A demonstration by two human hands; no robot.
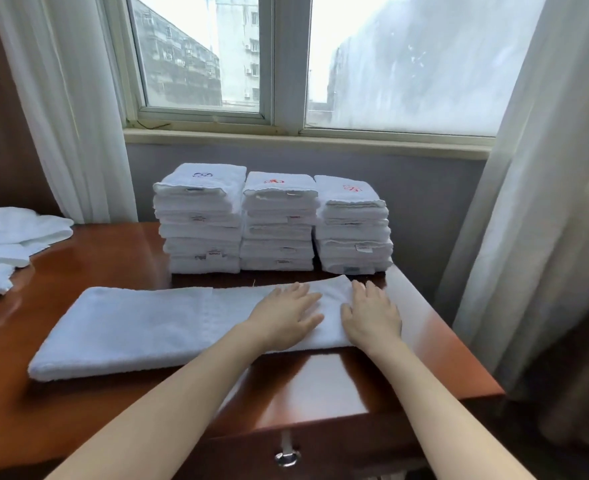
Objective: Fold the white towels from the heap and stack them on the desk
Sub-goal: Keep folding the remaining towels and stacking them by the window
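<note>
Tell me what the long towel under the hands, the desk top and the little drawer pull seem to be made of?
Towel: looks like white cotton terry, matte, with a nubby pile and a flatter woven band across it.
Desk: reddish-brown wood or veneer under glossy lacquer; it mirrors bright light.
Drawer pull: seems polished metal, silvery with glints, though too small to be sure.

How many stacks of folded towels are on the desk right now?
3, side by side at the back of the desk under the window: left stack, middle stack, right stack. Anything behind them would be hidden.
</note>
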